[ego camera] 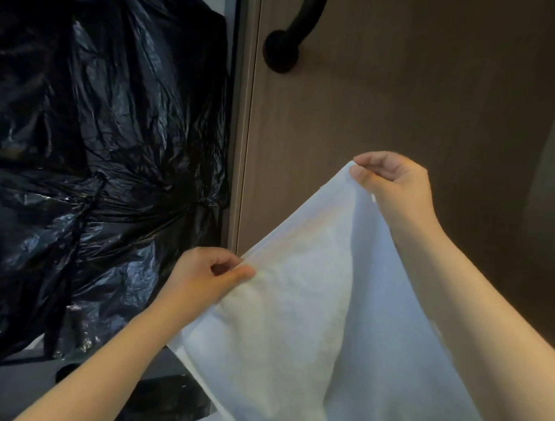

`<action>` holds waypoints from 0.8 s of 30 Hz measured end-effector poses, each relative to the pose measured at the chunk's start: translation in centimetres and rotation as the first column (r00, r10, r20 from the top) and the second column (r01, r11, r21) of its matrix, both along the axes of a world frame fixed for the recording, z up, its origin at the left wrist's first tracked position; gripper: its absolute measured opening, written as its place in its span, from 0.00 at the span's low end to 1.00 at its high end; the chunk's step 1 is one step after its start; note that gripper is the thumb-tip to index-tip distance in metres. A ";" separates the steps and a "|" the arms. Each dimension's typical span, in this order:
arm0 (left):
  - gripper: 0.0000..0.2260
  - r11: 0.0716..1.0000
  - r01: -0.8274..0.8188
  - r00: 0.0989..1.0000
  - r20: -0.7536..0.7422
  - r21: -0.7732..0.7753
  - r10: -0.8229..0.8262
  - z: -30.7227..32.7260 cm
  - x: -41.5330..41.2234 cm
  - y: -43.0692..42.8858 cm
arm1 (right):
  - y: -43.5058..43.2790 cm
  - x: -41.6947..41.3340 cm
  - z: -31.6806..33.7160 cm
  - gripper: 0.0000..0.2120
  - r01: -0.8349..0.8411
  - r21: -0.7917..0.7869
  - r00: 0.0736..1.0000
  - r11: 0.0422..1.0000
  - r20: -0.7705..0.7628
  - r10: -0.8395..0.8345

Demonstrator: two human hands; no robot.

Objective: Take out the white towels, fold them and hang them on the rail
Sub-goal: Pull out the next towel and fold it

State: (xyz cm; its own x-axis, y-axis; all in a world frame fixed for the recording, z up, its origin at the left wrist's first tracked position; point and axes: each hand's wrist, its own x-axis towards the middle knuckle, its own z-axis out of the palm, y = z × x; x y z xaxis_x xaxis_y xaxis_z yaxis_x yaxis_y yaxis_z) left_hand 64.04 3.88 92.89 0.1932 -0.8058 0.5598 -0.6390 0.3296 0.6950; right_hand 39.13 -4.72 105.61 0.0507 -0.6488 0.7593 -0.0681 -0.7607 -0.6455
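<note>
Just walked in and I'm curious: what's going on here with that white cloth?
A person is holding up a white towel with both hands. The left hand pinches its edge low down and the right hand pinches a corner higher up, so the towel hangs spread between them. It is not hung yet: the black bar on the brown panel above carries nothing where visible. Black plastic bags sit to the left.

towel [297,321]: plain white | bags [108,141]: glossy black | panel [400,88]: brown | handle [288,37]: black
</note>
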 end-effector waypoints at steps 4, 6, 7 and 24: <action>0.04 0.996 -0.070 0.997 0.027 -0.062 0.072 0.1 0.7 -0.3 | -0.8 -0.1 -0.6 0.06 0.008 0.047 1.000 0.999 -0.003 -0.007; 0.06 0.991 -0.095 0.994 0.052 -0.090 0.100 0.7 1.1 -0.6 | -1.2 -0.2 -0.9 0.10 0.017 0.055 0.999 0.998 -0.040 -0.015; 0.06 0.989 -0.103 0.990 0.082 -0.103 0.112 1.1 1.2 -0.6 | -1.4 -0.2 -1.0 0.11 0.029 0.060 0.998 0.998 -0.064 -0.025; 0.06 0.986 -0.032 0.987 0.163 0.165 0.005 1.2 1.5 -0.5 | -4.2 -0.1 -3.3 0.07 0.157 0.051 0.986 0.986 -0.060 -0.154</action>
State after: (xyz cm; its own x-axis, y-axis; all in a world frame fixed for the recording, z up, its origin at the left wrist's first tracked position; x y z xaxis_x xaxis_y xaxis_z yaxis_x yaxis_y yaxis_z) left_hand 65.52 3.42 94.04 0.1269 -0.8876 0.4429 -0.7521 0.2050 0.6263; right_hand 39.03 -8.89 102.35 -0.0128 -0.6933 0.7206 -0.2196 -0.7011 -0.6784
